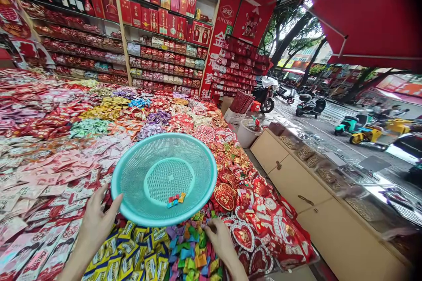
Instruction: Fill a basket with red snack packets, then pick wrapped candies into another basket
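A turquoise plastic mesh basket (163, 145) rests on top of the heaped candy. Inside it, toward the near side, lie a few small wrapped candies (176, 199) in red, blue and orange. My left hand (97, 217) is at the basket's left rim, thumb and fingers apart, with nothing visible in it. Just below the rim on the right, my right hand (219, 237) has its fingers curled at the edge of a pile of colourful wrapped candies (191, 246); what its fingertips hold is hidden. Yellow-and-blue wrapped candies (132, 252) lie between my hands.
Pink and white packets (49, 167) spread out on the left. Red heart-patterned bags (257, 224) lie on the right, beside a tan cabinet (296, 175) with a clear-topped display. Shelves (165, 30) of red boxes stand behind. A white bucket (245, 134) and parked scooters (311, 105) are farther right.
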{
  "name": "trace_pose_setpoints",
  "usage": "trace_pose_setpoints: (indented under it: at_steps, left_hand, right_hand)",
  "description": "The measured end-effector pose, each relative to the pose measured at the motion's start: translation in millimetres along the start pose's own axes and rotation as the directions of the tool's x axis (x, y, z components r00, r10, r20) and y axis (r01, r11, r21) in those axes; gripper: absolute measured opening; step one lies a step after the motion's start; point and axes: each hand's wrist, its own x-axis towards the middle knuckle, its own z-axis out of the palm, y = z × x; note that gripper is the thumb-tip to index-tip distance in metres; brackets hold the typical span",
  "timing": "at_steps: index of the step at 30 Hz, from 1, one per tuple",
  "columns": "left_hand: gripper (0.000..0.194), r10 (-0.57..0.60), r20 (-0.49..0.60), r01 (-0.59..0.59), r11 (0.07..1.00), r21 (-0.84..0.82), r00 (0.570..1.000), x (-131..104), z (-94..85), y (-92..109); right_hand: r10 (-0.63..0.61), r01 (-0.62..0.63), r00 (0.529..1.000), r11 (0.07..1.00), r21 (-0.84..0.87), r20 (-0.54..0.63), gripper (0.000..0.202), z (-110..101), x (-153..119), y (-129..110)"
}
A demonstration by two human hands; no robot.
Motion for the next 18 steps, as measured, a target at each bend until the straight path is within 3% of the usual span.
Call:
trace_pose_setpoints:
  at_steps: [11, 15, 18]
  left_hand:
    - [0.067, 0.046, -0.019, -0.047, 0.997, -0.065, 0.999, -14.4, -1.5, 18.6]
    - [0.055, 0.213, -0.117, -0.204, 0.975, 0.088, 0.97, -25.7, -4.3, 49.6]
    - [0.042, 0.353, -0.169, -0.348, 0.936, 0.061, 0.92, -46.4, 0.1, 84.7]
  right_hand:
    - [0.014, -0.009, 0.999, 0.995, 0.101, -0.049, 0.027, -16.1, 1.2, -11.7]
    - [0.004, 0.003, 0.999, 0.987, 0.164, -0.044, 0.032, -42.8, -5.3, -29.1]
    - [-0.016, 0.016, 1.0, 0.959, 0.283, -0.003, 0.034, -65.0, -14.4, -59.8]
